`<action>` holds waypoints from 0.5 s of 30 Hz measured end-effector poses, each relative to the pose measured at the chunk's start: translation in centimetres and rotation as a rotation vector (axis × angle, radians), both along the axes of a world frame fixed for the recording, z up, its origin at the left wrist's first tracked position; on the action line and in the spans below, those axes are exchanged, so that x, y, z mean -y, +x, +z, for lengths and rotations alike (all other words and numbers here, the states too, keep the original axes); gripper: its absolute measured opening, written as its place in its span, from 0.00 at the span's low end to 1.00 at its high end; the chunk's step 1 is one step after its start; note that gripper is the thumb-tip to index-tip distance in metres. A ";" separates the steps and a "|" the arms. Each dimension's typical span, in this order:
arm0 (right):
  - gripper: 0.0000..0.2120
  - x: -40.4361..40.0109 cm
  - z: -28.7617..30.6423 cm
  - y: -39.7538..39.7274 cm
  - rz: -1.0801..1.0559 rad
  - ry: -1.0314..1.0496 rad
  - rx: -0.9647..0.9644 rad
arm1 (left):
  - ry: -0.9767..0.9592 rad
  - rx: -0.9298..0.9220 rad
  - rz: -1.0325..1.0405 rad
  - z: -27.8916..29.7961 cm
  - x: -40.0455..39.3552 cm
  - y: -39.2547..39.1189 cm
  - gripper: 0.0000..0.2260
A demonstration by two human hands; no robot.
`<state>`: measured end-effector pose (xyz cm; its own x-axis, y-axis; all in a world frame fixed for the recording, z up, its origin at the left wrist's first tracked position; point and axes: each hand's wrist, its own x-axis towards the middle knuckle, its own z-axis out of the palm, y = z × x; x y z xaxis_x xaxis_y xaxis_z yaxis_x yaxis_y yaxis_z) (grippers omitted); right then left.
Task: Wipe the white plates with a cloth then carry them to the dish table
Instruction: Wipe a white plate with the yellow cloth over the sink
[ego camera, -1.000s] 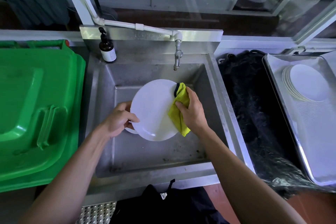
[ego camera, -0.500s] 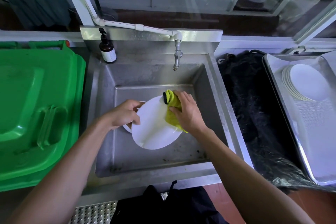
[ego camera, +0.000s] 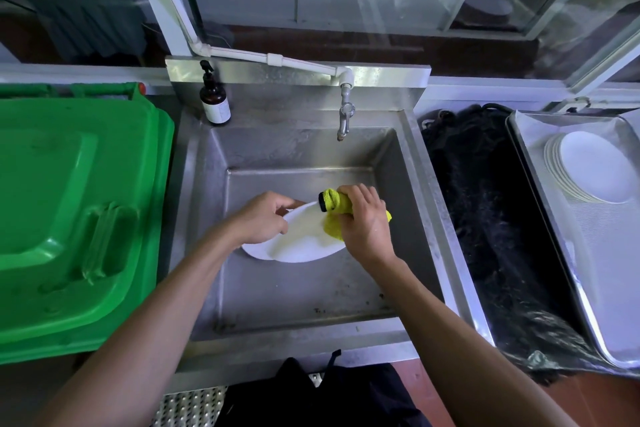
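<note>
- Green plastic, this is the big bin lid (ego camera: 69, 218), and it fills the whole left side, just beside the sink.
- The steel sink (ego camera: 207, 218) is in the middle, deep and square, with some dark specks on its floor near the front wall.
- A black bin bag (ego camera: 485, 218) fills the space between the sink and the metal tray on the right.
- The metal tray (ego camera: 606, 288) lies at the far right. A stack of white plates (ego camera: 588, 166) stands at its back end, the plates a little fanned out.
- The white plate (ego camera: 301, 243) that is being wiped is inside the sink, held low above the floor and tilted, its far edge higher than the near edge. A second white rim shows under it on the left side, but I cannot tell if it is another plate.
- The left hand (ego camera: 259, 218) grips the plate at its left rim, fingers curled over the edge.
- The right hand (ego camera: 363, 218) has its fingers closed around the yellow cloth (ego camera: 336, 204) and presses it down on the right part of the plate. The cloth is bunched, and it has a dark edge at the end that sticks out from the fingers.
- A brown pump bottle (ego camera: 214, 100) stands on the back left corner of the sink.
- The tap (ego camera: 344, 114) hangs over the back wall of the sink, fed by a white pipe (ego camera: 277, 61).
</note>
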<state>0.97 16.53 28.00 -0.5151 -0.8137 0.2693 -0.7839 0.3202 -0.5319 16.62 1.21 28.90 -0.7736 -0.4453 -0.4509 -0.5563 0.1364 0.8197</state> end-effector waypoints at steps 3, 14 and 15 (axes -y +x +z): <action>0.16 -0.5 0.1 -0.8 -0.048 -0.038 -0.059 | 0.005 -0.073 0.172 -1.4 -0.9 0.2 0.25; 0.17 -1.0 0.5 -1.3 -0.169 -0.135 -0.038 | 0.949 -0.134 0.853 -3.9 -3.7 0.9 0.27; 0.17 -0.8 0.6 -1.1 -0.157 -0.148 -0.050 | 0.999 -0.152 0.832 -3.6 -3.8 0.3 0.29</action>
<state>-0.09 17.37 28.55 -0.6151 -0.6745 0.4083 -0.7575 0.3617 -0.5435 16.89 5.03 25.29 -0.5028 -0.3376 -0.7958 -0.0725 -0.9009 0.4279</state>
